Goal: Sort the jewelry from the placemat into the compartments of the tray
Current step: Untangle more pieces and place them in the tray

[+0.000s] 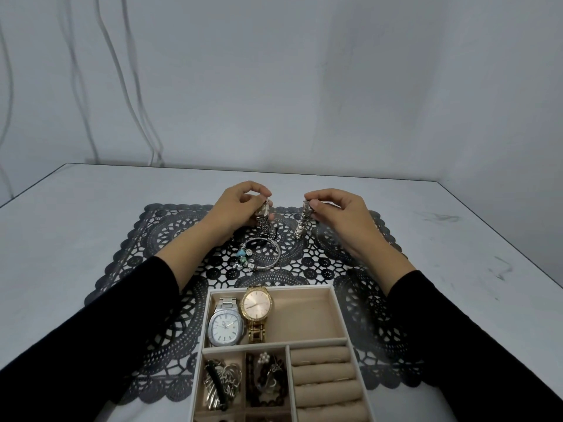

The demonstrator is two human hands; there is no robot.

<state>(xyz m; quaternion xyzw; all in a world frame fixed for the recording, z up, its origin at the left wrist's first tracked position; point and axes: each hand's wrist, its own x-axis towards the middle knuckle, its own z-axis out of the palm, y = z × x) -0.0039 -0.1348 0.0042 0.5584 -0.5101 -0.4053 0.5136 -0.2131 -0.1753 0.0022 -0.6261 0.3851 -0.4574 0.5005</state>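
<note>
My left hand grips a silver watch by its case above the far part of the black lace placemat, the metal band hanging down. My right hand pinches the top of a second silver watch band, which hangs upright. Between my forearms a silver bangle with blue and green charms lies on the placemat. The beige tray stands at the near edge; its top compartment holds a silver watch and a gold watch.
Lower left tray compartments hold mixed jewelry and dark bead bracelets; ring rolls fill the lower right. The white table extends to a grey wall, with cables hanging at the back left.
</note>
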